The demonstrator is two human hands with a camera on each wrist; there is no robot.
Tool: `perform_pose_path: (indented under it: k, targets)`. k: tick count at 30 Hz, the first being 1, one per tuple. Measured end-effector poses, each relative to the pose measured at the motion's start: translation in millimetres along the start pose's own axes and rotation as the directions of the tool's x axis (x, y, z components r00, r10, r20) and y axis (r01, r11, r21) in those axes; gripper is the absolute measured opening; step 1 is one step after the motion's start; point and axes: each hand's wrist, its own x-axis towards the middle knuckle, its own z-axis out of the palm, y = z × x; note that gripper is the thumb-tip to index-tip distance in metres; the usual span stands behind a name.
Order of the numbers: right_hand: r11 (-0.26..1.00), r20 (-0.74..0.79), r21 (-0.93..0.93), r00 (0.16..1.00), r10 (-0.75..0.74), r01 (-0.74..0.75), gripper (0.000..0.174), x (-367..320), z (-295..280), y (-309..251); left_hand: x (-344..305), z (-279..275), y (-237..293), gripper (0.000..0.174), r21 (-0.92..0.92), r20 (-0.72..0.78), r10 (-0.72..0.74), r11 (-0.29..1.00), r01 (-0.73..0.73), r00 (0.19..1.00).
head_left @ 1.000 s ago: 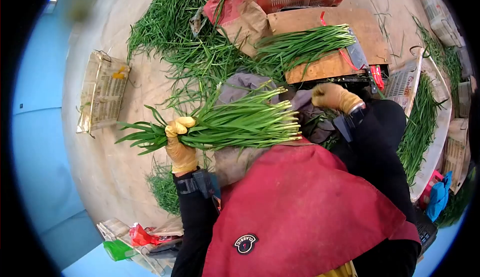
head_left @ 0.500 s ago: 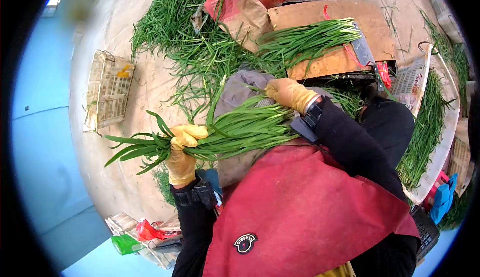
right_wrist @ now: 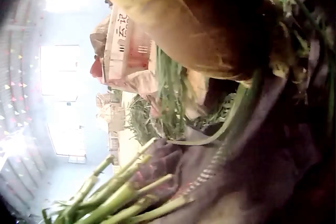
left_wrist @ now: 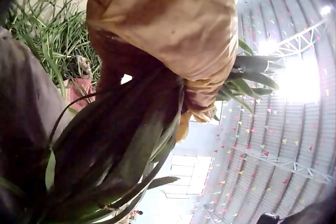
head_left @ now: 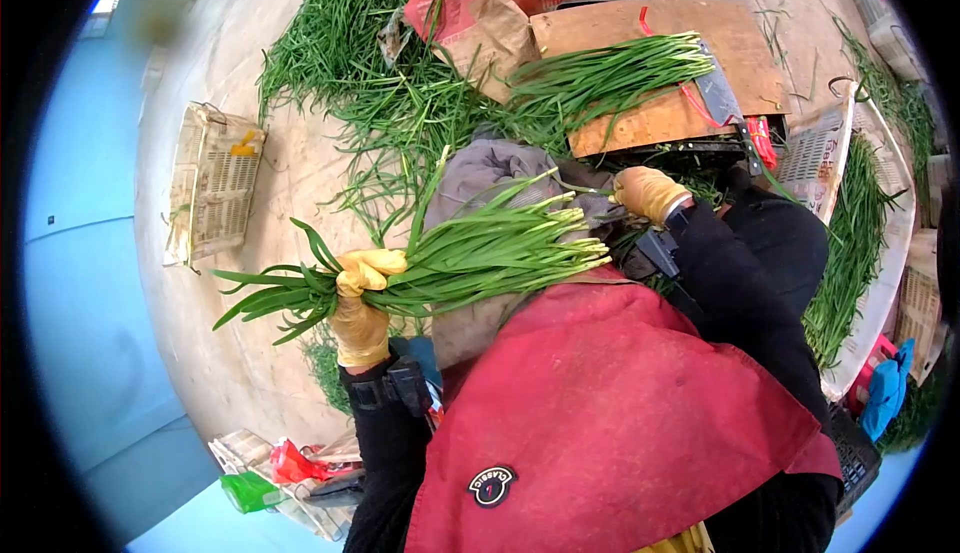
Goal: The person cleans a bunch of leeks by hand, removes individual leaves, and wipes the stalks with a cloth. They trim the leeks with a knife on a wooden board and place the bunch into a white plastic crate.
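In the head view my gloved left hand [head_left: 362, 298] grips a bunch of garlic chives [head_left: 500, 253] near its leafy end, the pale cut ends spread to the right over my lap. The left wrist view shows the yellow glove [left_wrist: 163, 29] wrapped round the dark leaves [left_wrist: 121, 140]. Right of the cut ends, my gloved right hand [head_left: 650, 195] pinches a loose chive leaf [head_left: 585, 190]. That leaf [right_wrist: 233, 121] hangs curved from the fingers in the right wrist view, above the bunch's pale stems [right_wrist: 115, 198].
A wooden board [head_left: 735, 28] bears another chive bunch [head_left: 610, 78] and a knife [head_left: 722, 93]. Loose chives [head_left: 340, 43] lie heaped on the floor at far left. A crate [head_left: 215, 183] stands left; a lined basket of chives [head_left: 850, 243] stands right.
My right hand came in over the bunch, then drew back right with a leaf pinched in it. My left hand keeps its grip on the bunch, nearly in place.
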Motion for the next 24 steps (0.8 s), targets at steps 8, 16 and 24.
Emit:
perform_pose_path:
  k: [8,16,24]
  targets:
    - [0.726,-0.326,0.580,0.922,-0.210,0.370,0.038,-7.3,-29.0,-31.3,-5.2,-5.1,-1.8,0.048,-0.005,-0.029,-0.035,0.999,0.035,0.999]
    - [0.400,-0.466,0.786,0.877,-0.116,0.471,0.021,-26.8,-39.7,-58.8,-17.9,-9.1,-19.3,0.033,-0.224,-0.277,-0.153,0.970,0.091,0.949]
    - [0.208,-0.167,0.952,0.951,-0.262,0.224,0.024,-57.7,-18.6,-30.8,-31.6,-14.1,-38.7,0.028,-0.665,-0.398,-0.444,0.742,0.081,0.802]
